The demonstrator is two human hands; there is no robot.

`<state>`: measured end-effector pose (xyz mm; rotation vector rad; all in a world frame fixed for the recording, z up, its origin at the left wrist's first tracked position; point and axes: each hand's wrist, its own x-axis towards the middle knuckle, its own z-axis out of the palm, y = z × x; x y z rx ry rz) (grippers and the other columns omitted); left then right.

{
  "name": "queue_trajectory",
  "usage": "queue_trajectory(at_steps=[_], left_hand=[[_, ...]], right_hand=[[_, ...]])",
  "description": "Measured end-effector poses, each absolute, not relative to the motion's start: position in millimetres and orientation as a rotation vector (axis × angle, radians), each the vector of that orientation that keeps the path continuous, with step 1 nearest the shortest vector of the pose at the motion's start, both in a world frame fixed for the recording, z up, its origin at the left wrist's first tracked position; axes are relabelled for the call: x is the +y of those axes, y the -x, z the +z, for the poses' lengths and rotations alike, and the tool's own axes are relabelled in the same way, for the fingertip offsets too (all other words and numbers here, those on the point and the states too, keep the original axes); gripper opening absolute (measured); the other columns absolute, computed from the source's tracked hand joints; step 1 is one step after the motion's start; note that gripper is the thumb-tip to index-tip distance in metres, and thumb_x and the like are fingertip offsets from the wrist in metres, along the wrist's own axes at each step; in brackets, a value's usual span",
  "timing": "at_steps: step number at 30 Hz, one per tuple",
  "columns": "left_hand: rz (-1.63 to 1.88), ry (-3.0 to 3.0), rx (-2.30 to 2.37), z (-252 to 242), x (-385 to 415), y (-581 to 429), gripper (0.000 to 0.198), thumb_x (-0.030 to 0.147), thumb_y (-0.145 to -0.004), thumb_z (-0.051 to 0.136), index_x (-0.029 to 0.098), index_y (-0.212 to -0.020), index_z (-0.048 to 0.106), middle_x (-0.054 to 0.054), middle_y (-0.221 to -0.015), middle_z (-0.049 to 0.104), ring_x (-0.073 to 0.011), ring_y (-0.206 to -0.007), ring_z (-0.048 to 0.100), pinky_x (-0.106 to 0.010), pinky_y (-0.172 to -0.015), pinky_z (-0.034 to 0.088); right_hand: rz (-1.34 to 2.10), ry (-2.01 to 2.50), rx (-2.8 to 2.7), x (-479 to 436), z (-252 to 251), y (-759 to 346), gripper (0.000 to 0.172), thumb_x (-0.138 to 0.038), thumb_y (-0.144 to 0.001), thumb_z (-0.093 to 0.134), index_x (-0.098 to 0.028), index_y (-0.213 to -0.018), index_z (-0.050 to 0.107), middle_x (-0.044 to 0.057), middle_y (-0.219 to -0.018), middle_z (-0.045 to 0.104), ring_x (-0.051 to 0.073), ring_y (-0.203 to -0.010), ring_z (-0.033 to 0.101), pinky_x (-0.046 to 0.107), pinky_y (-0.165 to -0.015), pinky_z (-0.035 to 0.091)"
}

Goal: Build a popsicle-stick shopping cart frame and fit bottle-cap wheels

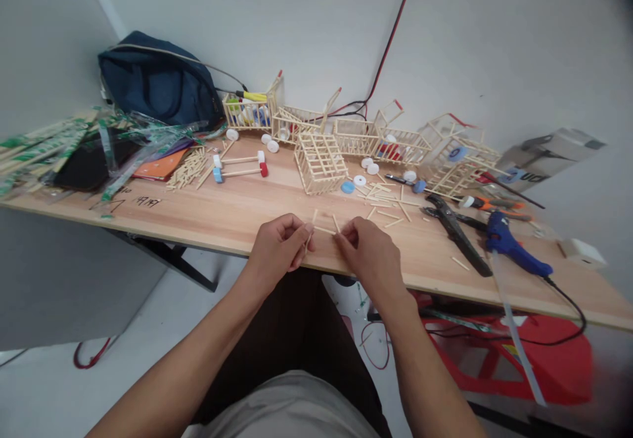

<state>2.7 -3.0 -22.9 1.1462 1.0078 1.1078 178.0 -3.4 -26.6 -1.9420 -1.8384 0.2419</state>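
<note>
At the near edge of the bench (198, 217), one stick (315, 216) is pinched in the grip of the left hand (284, 243) and another stick (336, 223) in that of the right hand (370, 253). The gap between is spanned by a cross stick (324, 230). At right, a glue gun (514, 247) is laid beside a black tool (457, 233). Farther back, loose sticks (388, 214) are scattered; carts (356, 136) are lined along the wall (306, 29).

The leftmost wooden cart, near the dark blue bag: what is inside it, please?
Through the bars of the cart, small plastic pieces show, in green, white and blue. The front bars and upper pieces cover the rest, so the bottom layer cannot be seen.
</note>
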Motion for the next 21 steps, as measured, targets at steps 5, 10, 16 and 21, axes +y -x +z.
queue_trajectory(at_steps=[5,10,16,21], left_hand=[[1.114,-1.144,1.029,-21.8,-3.1,-2.2,0.029,0.035,-0.083,0.060,0.015,-0.064,0.051,0.006,-0.044,0.048,-0.0022,-0.034,0.032,-0.016,-0.036,0.023],[1.124,-1.137,1.018,-19.7,-2.8,-3.2,0.028,0.033,-0.083,0.060,0.015,-0.064,0.050,0.007,-0.041,0.044,-0.0024,-0.033,0.031,-0.016,-0.036,0.022],[1.134,-1.118,0.987,-19.4,-2.6,-4.5,0.026,0.032,-0.083,0.060,0.015,-0.065,0.050,0.007,-0.045,0.048,-0.0022,-0.034,0.031,-0.016,-0.036,0.022],[1.147,-1.102,0.984,-20.1,-2.6,-6.3,0.025,0.031,-0.083,0.061,0.015,-0.066,0.051,0.005,-0.053,0.054,-0.0013,-0.035,0.033,-0.015,-0.035,0.022]], right_hand=[[0.159,2.044,-1.877,-0.1,-22.4,-171.0,0.012,-0.028,-0.085,0.054,-0.021,-0.075,0.057,0.006,-0.077,0.063,0.018,-0.069,0.053,0.029,-0.055,0.024],[0.207,2.014,-1.821,-0.8,-21.6,-174.4,0.012,-0.030,-0.084,0.055,-0.022,-0.076,0.056,0.004,-0.076,0.063,0.017,-0.068,0.053,0.028,-0.056,0.025],[0.377,1.739,-1.710,-10.1,-26.9,-186.4,0.019,-0.037,-0.089,0.050,-0.021,-0.083,0.059,0.000,-0.074,0.062,0.014,-0.065,0.053,0.027,-0.063,0.036],[0.373,1.650,-1.654,-25.7,-30.5,-184.0,0.022,-0.038,-0.089,0.049,-0.020,-0.083,0.061,0.000,-0.071,0.060,0.014,-0.062,0.051,0.026,-0.062,0.038]])
